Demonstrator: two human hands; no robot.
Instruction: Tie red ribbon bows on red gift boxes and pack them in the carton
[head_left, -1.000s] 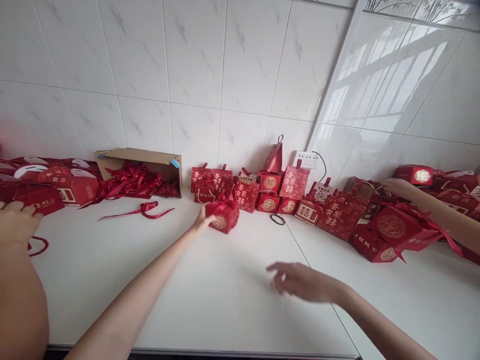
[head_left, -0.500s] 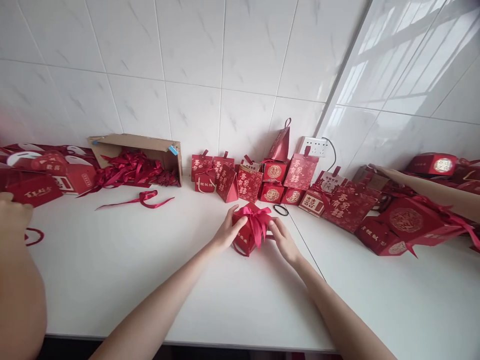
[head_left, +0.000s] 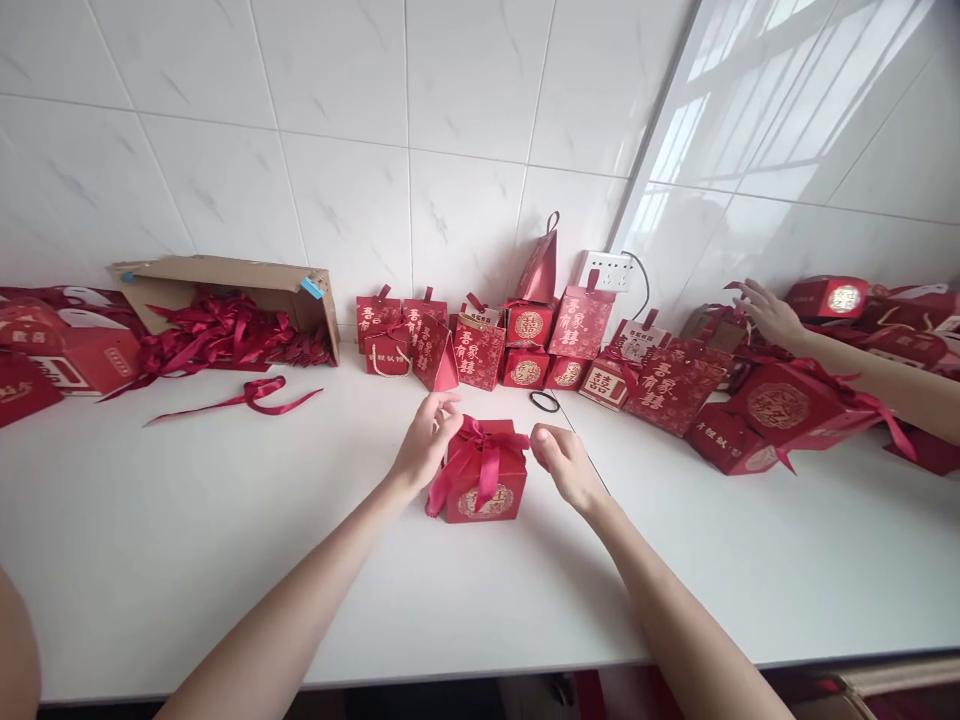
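Note:
A red gift box [head_left: 504, 480] with a round gold emblem stands on the white table before me. A red satin ribbon [head_left: 487, 465] is tied in a bow on its top, its tails hanging over the front and left side. My left hand [head_left: 426, 440] is at the box's upper left corner, close to the bow, fingers bent and apart. To the right of the bow, my right hand [head_left: 562, 462] is closed, its fingers curled in beside the bow's right end. Whether it pinches the ribbon there is hard to see.
A cardboard box [head_left: 225, 268] of red ribbons lies at back left, one loose ribbon [head_left: 262, 398] before it. Several red gift boxes [head_left: 525, 372] line the wall below a power strip [head_left: 609, 270]. A black ring [head_left: 544, 401] lies near them. Another person's hand [head_left: 765, 312] reaches in at right.
The gift box has turned so its gold emblem faces me. Both hands have come off its sides, level with the bow. Another person's hand has left the left side; one now appears at right.

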